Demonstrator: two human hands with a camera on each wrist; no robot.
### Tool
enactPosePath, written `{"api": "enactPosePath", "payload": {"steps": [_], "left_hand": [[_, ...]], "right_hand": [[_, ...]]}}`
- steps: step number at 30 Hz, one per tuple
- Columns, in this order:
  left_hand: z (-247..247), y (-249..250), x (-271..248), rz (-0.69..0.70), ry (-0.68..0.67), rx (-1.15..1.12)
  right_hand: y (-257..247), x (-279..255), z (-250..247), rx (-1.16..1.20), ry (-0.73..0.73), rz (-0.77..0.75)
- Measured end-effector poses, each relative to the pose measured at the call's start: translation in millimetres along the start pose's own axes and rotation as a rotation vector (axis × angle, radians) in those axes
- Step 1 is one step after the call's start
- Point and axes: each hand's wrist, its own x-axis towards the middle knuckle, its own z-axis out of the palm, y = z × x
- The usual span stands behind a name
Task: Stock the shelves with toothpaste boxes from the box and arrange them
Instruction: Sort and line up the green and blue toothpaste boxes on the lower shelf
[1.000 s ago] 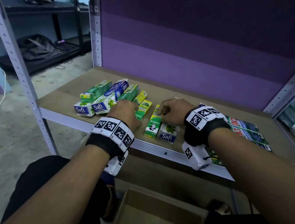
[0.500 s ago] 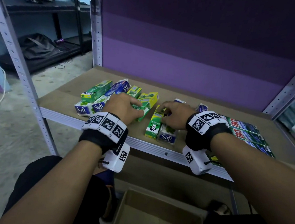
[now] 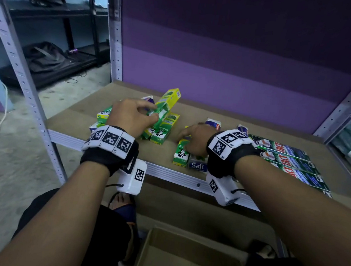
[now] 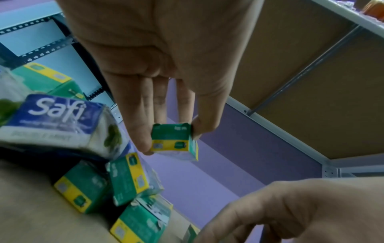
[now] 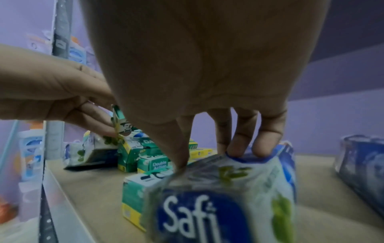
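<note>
Toothpaste boxes lie on the wooden shelf (image 3: 232, 126), centre of the head view. L hand (image 3: 131, 117) pinches a green-and-yellow Darlie box (image 3: 167, 103) btwn thumb and fingers, lifted off the shelf and tilted, far end pointing up toward the purple back wall (image 3: 231, 78); in the L wrist view the box end sits mid-frame, clamped by fingertips (image 4: 143, 143) on one side and thumb on the other. Just below it, two more Darlie boxes (image 3: 164, 129) lie side by side on the shelf, w/ other green and blue-white boxes partly hidden behind the L hand. R hand (image 3: 195, 139), right of centre, is pressed down on a blue-and-white Safi box (image 3: 197, 165) near the shelf's front edge; R wrist view shows curled fingers (image 5: 268, 139) over its far end and thumb on the near side, so it grips that box. Another green Darlie box (image 3: 180, 155) lies touching the Safi box on its left side. Further right in the frame, three long dark boxes w/ red lettering (image 3: 287, 161) lie flat, side by side. More blue-white boxes (image 3: 214, 124) show just beyond the R hand. Bottom centre of the head view, an open cardboard box (image 3: 188, 263) sits on the floor below the shelf, btwn the person's knees. Upper left, a dark rack (image 3: 52, 11) holds black bags.
</note>
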Motion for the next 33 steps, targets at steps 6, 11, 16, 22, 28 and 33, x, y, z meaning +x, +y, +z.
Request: {"api": "enactPosePath", "payload": {"steps": [6, 11, 16, 22, 28, 33], "left_hand": [[-13, -2, 11, 0.021, 0.137, 0.022], [-19, -9, 15, 0.010, 0.162, 0.067], [-23, -12, 16, 0.008, 0.182, 0.109], [-30, -14, 21, -0.039, 0.231, 0.197], [-34, -21, 30, -0.122, 0.185, 0.247], [-35, -24, 32, -0.132, 0.150, 0.270]], "right_hand": [[-7, 5, 1, 0.100, 0.006, 0.058], [-25, 10, 4, 0.011, -0.008, 0.077], [-27, 11, 8, -0.018, 0.100, 0.105], [-23, 11, 3, 0.177, 0.212, 0.151], [-16, 26, -1, 0.349, 0.282, 0.200], [-18, 43, -5, 0.550, 0.316, 0.208]]}}
